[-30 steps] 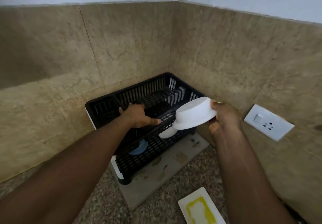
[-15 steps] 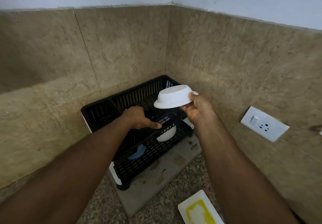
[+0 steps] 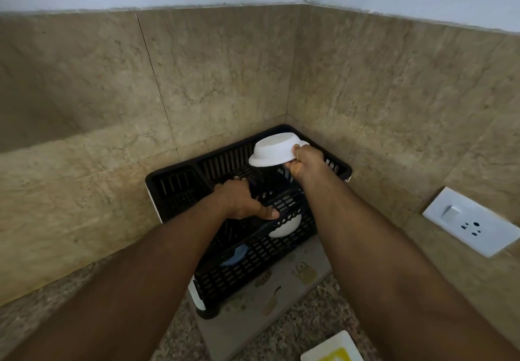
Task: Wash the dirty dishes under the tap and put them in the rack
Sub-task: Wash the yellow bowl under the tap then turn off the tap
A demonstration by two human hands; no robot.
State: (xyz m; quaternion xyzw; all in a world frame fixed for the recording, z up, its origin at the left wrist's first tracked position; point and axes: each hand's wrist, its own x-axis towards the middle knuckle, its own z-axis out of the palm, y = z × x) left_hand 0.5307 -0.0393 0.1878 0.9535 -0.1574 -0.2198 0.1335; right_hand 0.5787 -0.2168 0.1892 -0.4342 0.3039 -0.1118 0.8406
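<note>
Head view: the right hand (image 3: 305,161) pinches the upside-down white ceramic bowl (image 3: 274,151) by its rim, probably so water drains. The left hand (image 3: 242,200) grips the black plastic slotted rack (image 3: 174,189) at its upper edge, I think to steady it.

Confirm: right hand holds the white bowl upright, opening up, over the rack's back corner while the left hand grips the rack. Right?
Not quite. The head view shows the white bowl upside down, base up and rim down, in the right hand. The rest holds: it is over the back corner of the rack, which the left hand grips.

Right hand (image 3: 305,163) holds inverted white bowl (image 3: 274,149) over black rack (image 3: 225,161); left hand (image 3: 242,199) grips rack's rail.
</note>
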